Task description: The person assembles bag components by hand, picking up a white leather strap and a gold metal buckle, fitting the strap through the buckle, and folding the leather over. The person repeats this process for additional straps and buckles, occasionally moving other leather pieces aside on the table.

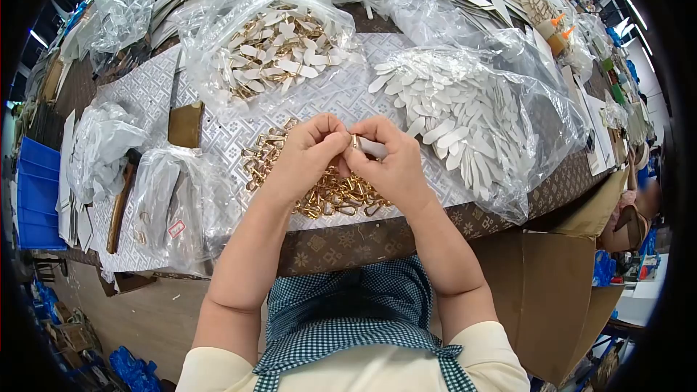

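Observation:
My left hand [314,154] and my right hand [392,162] meet fingertip to fingertip over the table. A white strap tab [373,148] lies in the pinch of my right hand. At its end a small gold snap hook [355,141] shows between the fingertips, with the left thumb and finger closed on it; most of the hook is hidden. Beneath the hands spreads a heap of loose gold snap hooks [335,199]. To the right, many white tabs [465,127] spill from a clear plastic bag [548,112].
Behind the hands, an open clear bag [207,43] holds tabs fitted with gold hooks [279,51]. Left are a hammer [123,199], a metal block [186,125], crumpled plastic bags [105,145] and a blue bin [38,196]. A cardboard box [537,294] stands by the table's right front edge.

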Demonstrator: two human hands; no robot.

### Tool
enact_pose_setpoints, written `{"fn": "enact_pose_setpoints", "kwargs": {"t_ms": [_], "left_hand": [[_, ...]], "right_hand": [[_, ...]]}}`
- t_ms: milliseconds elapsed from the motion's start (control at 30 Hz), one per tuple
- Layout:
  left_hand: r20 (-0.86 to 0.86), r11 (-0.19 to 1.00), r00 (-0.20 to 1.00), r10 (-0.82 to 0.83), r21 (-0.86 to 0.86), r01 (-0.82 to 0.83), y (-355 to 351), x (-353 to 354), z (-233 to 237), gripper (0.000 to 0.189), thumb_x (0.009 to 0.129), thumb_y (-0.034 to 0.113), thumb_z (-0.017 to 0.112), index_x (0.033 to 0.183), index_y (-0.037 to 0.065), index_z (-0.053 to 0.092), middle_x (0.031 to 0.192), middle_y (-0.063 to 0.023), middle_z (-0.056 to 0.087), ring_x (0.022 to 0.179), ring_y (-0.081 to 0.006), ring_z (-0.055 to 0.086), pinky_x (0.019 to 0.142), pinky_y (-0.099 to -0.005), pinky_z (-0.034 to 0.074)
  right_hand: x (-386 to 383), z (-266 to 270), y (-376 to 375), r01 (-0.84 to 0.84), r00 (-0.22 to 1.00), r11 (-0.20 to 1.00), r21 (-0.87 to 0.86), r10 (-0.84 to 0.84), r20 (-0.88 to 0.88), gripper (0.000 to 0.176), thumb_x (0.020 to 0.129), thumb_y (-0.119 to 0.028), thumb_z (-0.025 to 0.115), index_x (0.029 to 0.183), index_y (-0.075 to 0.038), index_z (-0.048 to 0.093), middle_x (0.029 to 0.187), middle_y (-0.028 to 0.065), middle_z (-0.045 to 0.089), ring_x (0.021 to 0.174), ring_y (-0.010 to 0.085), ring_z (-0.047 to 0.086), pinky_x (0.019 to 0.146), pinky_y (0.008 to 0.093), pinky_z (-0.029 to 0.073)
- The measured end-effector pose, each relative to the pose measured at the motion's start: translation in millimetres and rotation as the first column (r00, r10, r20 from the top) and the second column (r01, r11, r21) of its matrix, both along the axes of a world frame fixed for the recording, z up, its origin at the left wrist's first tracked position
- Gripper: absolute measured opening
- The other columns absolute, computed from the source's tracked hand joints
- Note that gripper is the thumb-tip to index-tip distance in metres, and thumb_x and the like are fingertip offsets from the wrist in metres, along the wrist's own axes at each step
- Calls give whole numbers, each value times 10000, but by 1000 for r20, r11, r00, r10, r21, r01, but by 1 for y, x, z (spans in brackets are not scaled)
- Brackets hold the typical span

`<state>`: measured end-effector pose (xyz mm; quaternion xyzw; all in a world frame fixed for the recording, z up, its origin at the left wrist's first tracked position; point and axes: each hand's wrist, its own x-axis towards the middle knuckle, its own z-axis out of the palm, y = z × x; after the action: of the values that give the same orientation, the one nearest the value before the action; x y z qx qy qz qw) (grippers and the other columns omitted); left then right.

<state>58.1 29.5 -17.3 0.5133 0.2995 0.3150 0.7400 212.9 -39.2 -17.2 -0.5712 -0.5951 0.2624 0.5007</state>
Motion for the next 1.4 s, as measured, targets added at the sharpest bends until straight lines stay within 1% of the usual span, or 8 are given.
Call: {"fn": "enact_pose_setpoints", "kwargs": {"t_ms": [367, 467, 567, 767, 900, 1100, 1333, 1400], "left_hand": [[24, 992, 991, 129, -10, -129, 4, -4, 1, 97, 937, 105, 548, 885, 24, 556, 777, -46, 612, 638, -120, 635, 580, -240, 515], [46, 983, 983, 179, -43, -177, 9, -5, 1, 132, 957, 145, 563, 945, 14, 567, 804, -57, 621, 623, -111, 620, 574, -239, 515], [91, 843, 850, 519, 110, -527, 17, -4, -9, 251, 1002, 240, 545, 1140, 30, 550, 848, -23, 578, 608, -76, 540, 542, -235, 514], [128, 798, 799, 588, 69, -599, 27, -16, -12, 242, 995, 205, 561, 1149, 18, 573, 846, -26, 582, 610, -75, 531, 531, -229, 468], [-64, 818, 868, 492, 375, -436, 17, -8, -13, 198, 964, 179, 595, 1044, 8, 656, 841, -6, 586, 651, -73, 529, 603, -220, 439], [-294, 422, 857, 423, 901, 100, -10, 22, -20, 308, 836, 238, 713, 1101, 84, 679, 1004, -100, 606, 973, -262, 580, 838, -373, 452], [-405, 375, 821, 402, 891, 256, -23, 37, -22, 144, 802, 191, 712, 861, 74, 652, 916, -50, 603, 946, -256, 565, 834, -412, 425], [-389, 421, 831, 398, 882, 212, -20, 33, -24, 126, 807, 173, 704, 846, 72, 640, 908, -55, 602, 932, -259, 566, 835, -411, 423]], "right_hand": [[0, 15, 13, -72, 996, 982, -174, 62, -61, 232, 825, -183, 645, 974, -10, 605, 758, 140, 666, 683, 248, 668, 646, 351, 519], [-4, 25, 28, -44, 994, 988, -148, 58, 90, 186, 838, -138, 651, 961, -1, 622, 787, 65, 663, 711, 64, 587, 645, 241, 478], [-8, 30, 71, -66, 988, 998, -10, 66, 137, 357, 823, -207, 695, 1102, 8, 637, 896, 141, 702, 797, 169, 666, 720, 309, 520], [11, 37, 122, -77, 909, 967, 243, -32, 416, 437, 833, -200, 694, 1224, -24, 612, 1059, 156, 692, 844, 241, 670, 805, 352, 538], [57, 60, 66, -58, 862, 959, -276, 187, 471, 184, 834, -85, 649, 1009, -63, 703, 981, 83, 691, 898, 229, 653, 808, 337, 526], [94, 22, 5, -140, 524, 990, -19, 90, 847, 177, 738, -53, 673, 897, -109, 728, 922, 24, 648, 975, 233, 576, 812, 342, 511], [97, 2, -2, -87, 677, 989, 116, -27, 735, 126, 821, -48, 666, 945, -24, 670, 880, 68, 678, 854, 241, 629, 778, 336, 526], [89, 2, -2, 29, 972, 996, -79, -10, 234, 114, 884, -73, 629, 973, -3, 644, 843, 75, 678, 735, 191, 628, 716, 306, 536]]}}
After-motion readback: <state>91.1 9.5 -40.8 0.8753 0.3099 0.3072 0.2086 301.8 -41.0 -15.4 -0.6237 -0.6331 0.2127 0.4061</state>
